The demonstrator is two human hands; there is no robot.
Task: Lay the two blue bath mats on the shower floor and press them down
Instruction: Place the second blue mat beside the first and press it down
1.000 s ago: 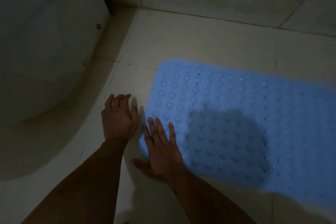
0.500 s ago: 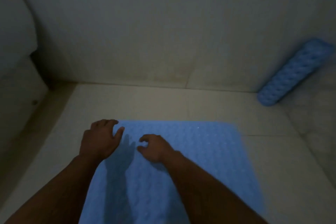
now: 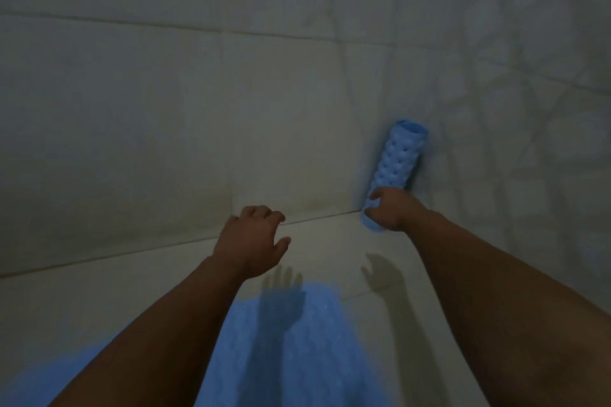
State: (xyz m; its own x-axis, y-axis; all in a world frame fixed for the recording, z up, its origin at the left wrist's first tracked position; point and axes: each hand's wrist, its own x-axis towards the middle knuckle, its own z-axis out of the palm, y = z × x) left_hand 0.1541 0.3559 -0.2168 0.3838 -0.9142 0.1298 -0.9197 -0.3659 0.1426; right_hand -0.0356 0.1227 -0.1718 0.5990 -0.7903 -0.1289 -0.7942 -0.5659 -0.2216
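Observation:
One blue bath mat (image 3: pixel 291 347) lies flat on the pale tiled shower floor at the bottom centre, partly hidden by my forearms. The second blue mat (image 3: pixel 398 158) is rolled into a studded tube and stands leaning in the corner at the right, its foot on the floor. My right hand (image 3: pixel 390 208) is wrapped around the lower end of this roll. My left hand (image 3: pixel 253 238) hovers above the floor beyond the flat mat's far edge, fingers loosely curled and apart, holding nothing.
A tiled wall (image 3: pixel 165 109) rises straight ahead and a second tiled wall (image 3: pixel 529 92) closes the right side; they meet in the corner behind the roll. Bare floor tile (image 3: pixel 380 324) lies between the flat mat and the roll.
Both hands have lifted off the flat mat. My right hand has reached right and forward and closed on the rolled mat. The view has swung up and to the right.

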